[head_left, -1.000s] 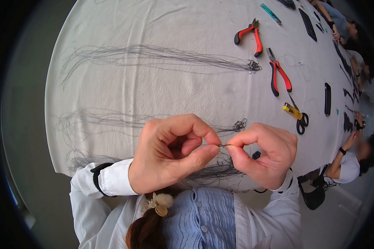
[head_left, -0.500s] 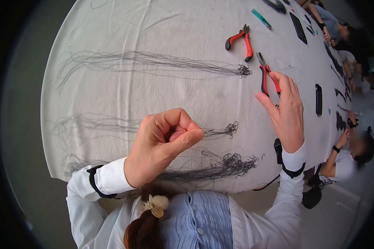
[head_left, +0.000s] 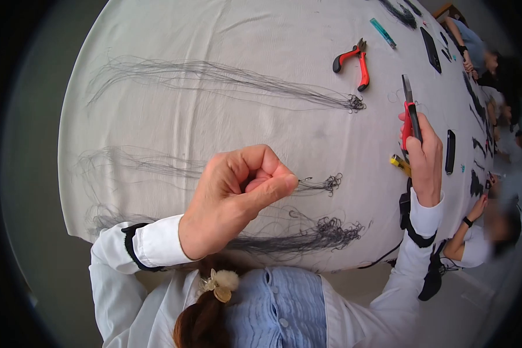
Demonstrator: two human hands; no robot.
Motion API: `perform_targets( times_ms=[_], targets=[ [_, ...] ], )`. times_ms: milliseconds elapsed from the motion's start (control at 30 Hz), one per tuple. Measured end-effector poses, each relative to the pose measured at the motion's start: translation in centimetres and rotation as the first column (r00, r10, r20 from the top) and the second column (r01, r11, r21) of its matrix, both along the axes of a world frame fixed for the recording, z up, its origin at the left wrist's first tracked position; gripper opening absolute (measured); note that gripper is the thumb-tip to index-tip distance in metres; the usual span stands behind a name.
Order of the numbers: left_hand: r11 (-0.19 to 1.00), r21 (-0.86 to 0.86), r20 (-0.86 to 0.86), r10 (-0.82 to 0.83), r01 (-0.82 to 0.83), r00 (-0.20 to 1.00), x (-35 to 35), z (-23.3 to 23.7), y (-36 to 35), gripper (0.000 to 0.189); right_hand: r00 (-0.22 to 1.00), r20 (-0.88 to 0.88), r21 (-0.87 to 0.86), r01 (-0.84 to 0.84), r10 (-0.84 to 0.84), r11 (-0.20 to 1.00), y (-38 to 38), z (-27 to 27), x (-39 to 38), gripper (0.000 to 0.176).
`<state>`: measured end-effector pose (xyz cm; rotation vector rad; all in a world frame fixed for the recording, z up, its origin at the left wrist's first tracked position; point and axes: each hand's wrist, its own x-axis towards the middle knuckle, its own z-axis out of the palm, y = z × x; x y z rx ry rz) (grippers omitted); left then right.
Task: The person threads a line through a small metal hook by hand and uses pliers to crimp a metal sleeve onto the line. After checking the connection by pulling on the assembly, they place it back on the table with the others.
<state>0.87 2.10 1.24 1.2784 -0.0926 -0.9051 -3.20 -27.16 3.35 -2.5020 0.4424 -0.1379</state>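
Thumb and forefinger of my left hand (head_left: pixel 238 197) pinch a small dark hook, whose tip shows just past the fingertips. My right hand (head_left: pixel 426 159) is wrapped round red-and-black long-nosed pliers (head_left: pixel 412 119), their jaws pointing to the far side of the table. Beneath and beside my left hand, a thin bundle of dark strands (head_left: pixel 151 165) ends in curled hooks (head_left: pixel 330 184). A thicker dark bundle (head_left: pixel 296 239) lies nearer my body. Farther off, another strand bundle (head_left: pixel 214 75) stretches across the cloth to a hooked cluster (head_left: pixel 355 104).
Red-and-black cutters (head_left: pixel 359 61) and a teal tool (head_left: pixel 383 33) lie at the far side. A yellow object (head_left: pixel 400 165) and a black bar (head_left: pixel 450 152) are near my right hand. Several people sit along the right edge of the white cloth (head_left: pixel 261 127).
My right hand has closed round the pliers and lifted them from the cloth, uncovering the yellow object. My left hand has shifted slightly right, still pinching. The view has shifted a little.
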Motion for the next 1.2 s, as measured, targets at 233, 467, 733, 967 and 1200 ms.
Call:
perform_targets(
  times_ms=[233, 467, 733, 967, 1200],
  targets=[
    [0.997, -0.029, -0.026, 0.066, -0.067, 0.997, 0.0, 0.1, 0.0, 0.016, 0.862, 0.056, 0.0, -0.504, 0.503, 0.864, 7.1, 1.6, -5.4, 0.036],
    [0.999, 0.011, 0.005, 0.052, -0.052, 0.999, -0.3, 0.5, 0.1, 0.013, 0.876, 0.054, -0.181, -0.463, 0.479, 0.868, 8.7, 0.9, -5.9, 0.047],
    [0.998, -0.001, -0.044, 0.055, -0.055, 0.998, -0.4, 0.6, 0.1, 0.012, 0.89, 0.057, -0.265, -0.423, 0.452, 0.866, 9.6, 0.6, -5.7, 0.049],
    [0.998, -0.019, -0.059, 0.057, -0.058, 0.997, -0.5, 0.6, 0.0, 0.012, 0.894, 0.072, -0.275, -0.409, 0.443, 0.87, 9.8, 0.5, -5.7, 0.049],
    [0.998, -0.022, -0.056, 0.054, -0.055, 0.997, -0.6, 0.6, 0.1, 0.012, 0.894, 0.08, -0.314, -0.397, 0.441, 0.862, 9.9, 0.5, -5.7, 0.047]
  ],
)
